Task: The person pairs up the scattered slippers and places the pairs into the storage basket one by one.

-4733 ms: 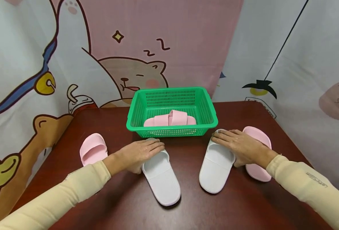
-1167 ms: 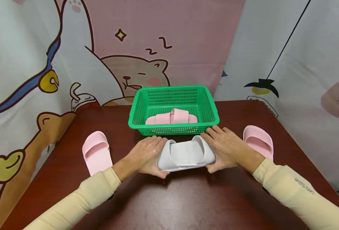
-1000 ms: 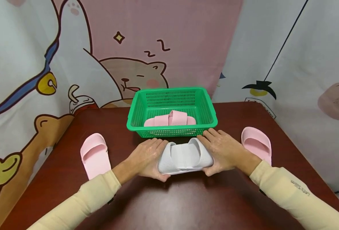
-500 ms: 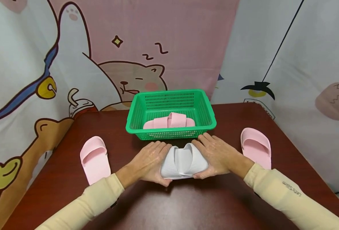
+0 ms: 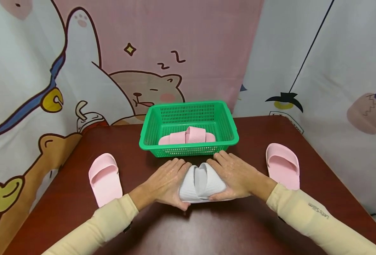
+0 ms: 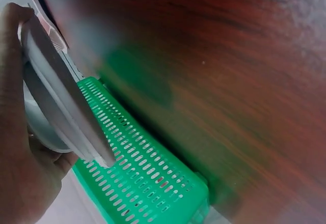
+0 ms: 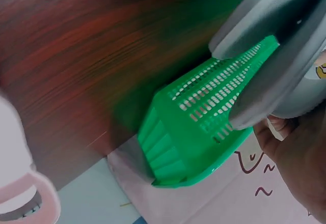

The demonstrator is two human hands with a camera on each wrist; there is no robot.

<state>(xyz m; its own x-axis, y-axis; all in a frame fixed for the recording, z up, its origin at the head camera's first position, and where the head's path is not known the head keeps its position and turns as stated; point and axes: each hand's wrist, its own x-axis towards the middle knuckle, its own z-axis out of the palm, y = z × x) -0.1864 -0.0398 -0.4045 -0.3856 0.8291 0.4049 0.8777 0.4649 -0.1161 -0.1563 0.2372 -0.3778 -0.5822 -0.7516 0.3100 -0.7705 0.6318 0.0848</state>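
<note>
Two white slippers are close over the table in front of the basket, slid into each other so their ribbed straps meet. My left hand grips the left white slipper, thumb at the near side and fingers at the far side. Round the right white slipper my right hand holds in the same way. Seen from the right wrist, the soles stand slightly apart at one end. The left wrist view has a sole edge-on, with the palm behind it.
A green plastic basket stands behind the hands, with pink slippers in it. One pink slipper lies at the left of the brown table, another pink slipper at the right. Printed curtains surround the table.
The white slippers lay apart on the table under my hands; both were picked up and brought together. Over the last second my hands have drawn closer, sliding the slippers further into each other.
</note>
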